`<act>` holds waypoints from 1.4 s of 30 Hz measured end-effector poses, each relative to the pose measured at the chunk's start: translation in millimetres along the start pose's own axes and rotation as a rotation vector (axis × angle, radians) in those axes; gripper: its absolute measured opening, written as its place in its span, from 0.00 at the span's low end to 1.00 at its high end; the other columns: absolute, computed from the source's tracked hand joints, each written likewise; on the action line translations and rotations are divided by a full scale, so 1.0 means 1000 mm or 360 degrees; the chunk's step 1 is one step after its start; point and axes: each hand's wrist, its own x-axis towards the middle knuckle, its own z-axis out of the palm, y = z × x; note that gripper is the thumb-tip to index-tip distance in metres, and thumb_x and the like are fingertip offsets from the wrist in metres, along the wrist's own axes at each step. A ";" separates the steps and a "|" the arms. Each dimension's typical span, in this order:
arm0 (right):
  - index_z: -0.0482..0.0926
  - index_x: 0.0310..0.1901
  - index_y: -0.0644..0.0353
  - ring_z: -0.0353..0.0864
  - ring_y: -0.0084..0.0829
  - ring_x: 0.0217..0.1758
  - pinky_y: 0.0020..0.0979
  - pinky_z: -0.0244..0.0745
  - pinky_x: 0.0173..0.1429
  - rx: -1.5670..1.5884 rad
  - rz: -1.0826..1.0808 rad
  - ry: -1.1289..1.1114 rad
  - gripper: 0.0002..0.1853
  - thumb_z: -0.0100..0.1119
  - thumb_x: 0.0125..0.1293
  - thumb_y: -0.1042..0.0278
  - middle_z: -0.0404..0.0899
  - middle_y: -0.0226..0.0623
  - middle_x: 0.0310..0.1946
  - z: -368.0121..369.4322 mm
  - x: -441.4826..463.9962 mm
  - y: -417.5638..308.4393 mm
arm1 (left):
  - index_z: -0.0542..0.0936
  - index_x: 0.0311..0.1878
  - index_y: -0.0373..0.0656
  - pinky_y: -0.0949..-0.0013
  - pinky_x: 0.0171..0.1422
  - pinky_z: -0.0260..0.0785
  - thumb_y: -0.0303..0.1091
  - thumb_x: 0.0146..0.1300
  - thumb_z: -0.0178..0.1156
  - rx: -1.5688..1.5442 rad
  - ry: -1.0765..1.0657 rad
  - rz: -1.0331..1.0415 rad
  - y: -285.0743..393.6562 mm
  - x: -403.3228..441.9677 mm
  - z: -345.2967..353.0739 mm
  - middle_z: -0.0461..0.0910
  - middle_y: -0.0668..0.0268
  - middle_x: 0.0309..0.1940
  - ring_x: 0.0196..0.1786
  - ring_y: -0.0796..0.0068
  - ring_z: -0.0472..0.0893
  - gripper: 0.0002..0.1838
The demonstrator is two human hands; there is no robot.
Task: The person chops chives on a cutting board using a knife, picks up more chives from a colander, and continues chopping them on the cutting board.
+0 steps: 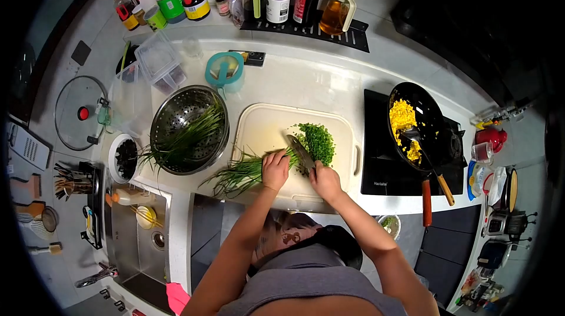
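Note:
On a cream cutting board lies a bunch of long green chives, its leafy ends hanging past the board's left side. My left hand presses down on the bunch with its fingers closed round it. In my right hand is the handle of a kitchen knife, whose blade stands just right of the left fingers, at the cut end of the chives. A heap of finely chopped chives rests on the board to the right of the blade.
Left of the board, a metal colander holds more chives; a bowl of dark pieces and the sink lie beyond. To the right, a black wok with yellow scrambled egg sits on the cooktop. A teal-lidded jug stands behind.

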 end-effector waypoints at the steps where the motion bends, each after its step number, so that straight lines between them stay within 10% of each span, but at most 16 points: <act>1: 0.70 0.32 0.67 0.76 0.50 0.20 0.45 0.73 0.26 -0.0019 -0.0004 -0.0015 0.09 0.50 0.58 0.68 0.74 0.52 0.16 0.002 0.000 -0.001 | 0.80 0.33 0.44 0.61 0.51 0.64 0.32 0.55 0.58 -0.0007 -0.0006 -0.0002 0.001 0.001 -0.002 0.77 0.67 0.45 0.44 0.64 0.73 0.05; 42: 0.70 0.30 0.67 0.75 0.52 0.19 0.47 0.71 0.25 0.0130 0.0079 0.0146 0.10 0.50 0.59 0.67 0.73 0.54 0.15 0.037 0.034 -0.001 | 0.77 0.36 0.40 0.58 0.50 0.64 0.28 0.54 0.56 -0.0089 0.0019 -0.0124 0.000 0.000 -0.001 0.73 0.60 0.39 0.42 0.57 0.73 0.06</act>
